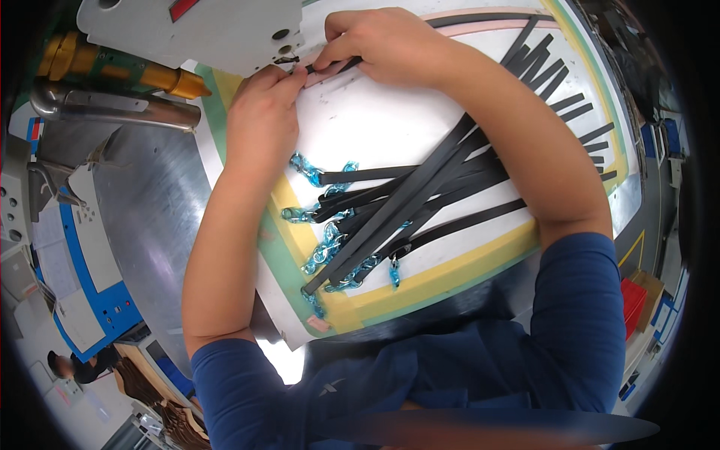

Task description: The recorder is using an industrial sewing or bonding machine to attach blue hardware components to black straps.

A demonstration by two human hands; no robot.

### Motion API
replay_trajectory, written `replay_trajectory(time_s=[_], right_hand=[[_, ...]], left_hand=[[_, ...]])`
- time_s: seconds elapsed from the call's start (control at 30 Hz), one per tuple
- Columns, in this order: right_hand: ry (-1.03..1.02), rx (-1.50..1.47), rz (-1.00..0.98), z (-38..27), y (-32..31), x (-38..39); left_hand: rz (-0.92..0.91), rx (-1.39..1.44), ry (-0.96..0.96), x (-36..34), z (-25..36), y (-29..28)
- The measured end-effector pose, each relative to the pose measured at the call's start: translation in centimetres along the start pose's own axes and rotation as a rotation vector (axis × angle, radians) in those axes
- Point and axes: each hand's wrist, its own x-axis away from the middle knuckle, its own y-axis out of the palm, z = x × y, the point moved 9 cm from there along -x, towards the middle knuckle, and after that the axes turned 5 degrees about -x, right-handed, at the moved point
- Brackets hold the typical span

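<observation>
Close to the grey-white machine head (202, 34), my left hand (262, 112) and my right hand (386, 49) pinch a narrow black strap (350, 64). The strap lies low over the white work surface (360, 120), and its end by the machine is partly hidden by my fingers. A black strip (487, 18) shows beyond my right hand; whether it is the same strap I cannot tell. Below my hands a fanned pile of black straps (427, 187) crosses the surface. Metal clasps in blue film (328, 244) sit at their near left ends.
Yellow tape (435, 289) and green tape (281, 274) border the surface. To the left stand a gold-coloured cylinder (112, 66), a bent metal tube (127, 107) and a blue-and-white panel (94, 292). A person (86, 365) is far off at lower left.
</observation>
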Motion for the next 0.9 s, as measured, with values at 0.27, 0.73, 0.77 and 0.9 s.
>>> replay_trajectory(time_s=[0.27, 0.73, 0.77, 0.9], right_hand=[[-0.018, 0.085, -0.037, -1.3, -0.2, -0.2], [0.373, -0.044, -0.157, 1.7, -0.4, -3.4], [0.367, -0.071, -0.125, 1.7, -0.3, -3.6], [0.413, 0.069, -0.190, 1.3, -0.2, -3.7]], left_hand=[[-0.045, -0.083, 0.039, 0.1, 0.5, 0.3], [-0.130, -0.135, 0.068, 0.2, 0.9, 0.7], [-0.146, -0.153, 0.073, 0.1, 1.0, 0.7], [-0.082, -0.185, 0.041, 0.7, 0.8, 0.0]])
